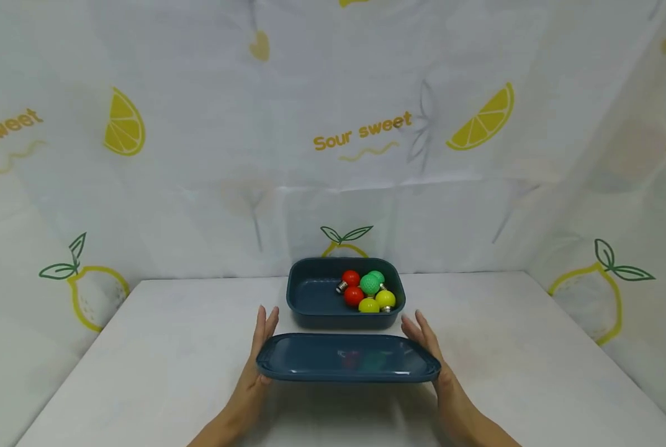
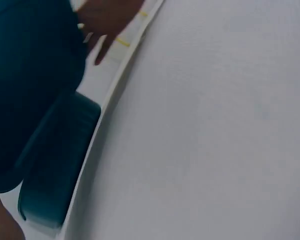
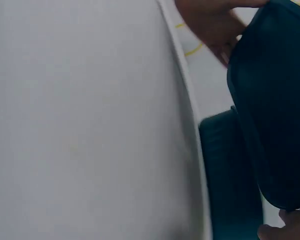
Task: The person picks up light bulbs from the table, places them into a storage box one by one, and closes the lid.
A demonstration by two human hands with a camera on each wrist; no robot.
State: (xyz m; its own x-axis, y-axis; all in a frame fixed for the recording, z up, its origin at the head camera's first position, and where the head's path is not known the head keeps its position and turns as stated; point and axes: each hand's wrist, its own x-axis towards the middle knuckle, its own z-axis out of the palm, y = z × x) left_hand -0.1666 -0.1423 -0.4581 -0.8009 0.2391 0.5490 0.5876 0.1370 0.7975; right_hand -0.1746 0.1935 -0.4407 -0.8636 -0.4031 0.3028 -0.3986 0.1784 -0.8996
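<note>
A dark blue lid point(image 1: 348, 357) with rounded corners is held off the table, level across the front of the head view. My left hand point(image 1: 254, 366) holds its left end, and my right hand point(image 1: 441, 366) holds the right end; fingers extend past the edge, with a thumb low at each side. Just beyond it stands a matching open box point(image 1: 316, 298). Several round bulbs with metal screw bases lie in its right half: red point(image 1: 353, 296), green point(image 1: 369, 284) and yellow point(image 1: 385, 299). In the right wrist view, the lid point(image 3: 280, 110) hides part of the box point(image 3: 230, 180).
A white-covered table point(image 1: 187, 347) spreads out on both sides of the hands. Behind it hangs a pale curtain point(image 1: 198, 124) printed with lemons and lettering, which also closes off both sides. The box stands near the table's back edge.
</note>
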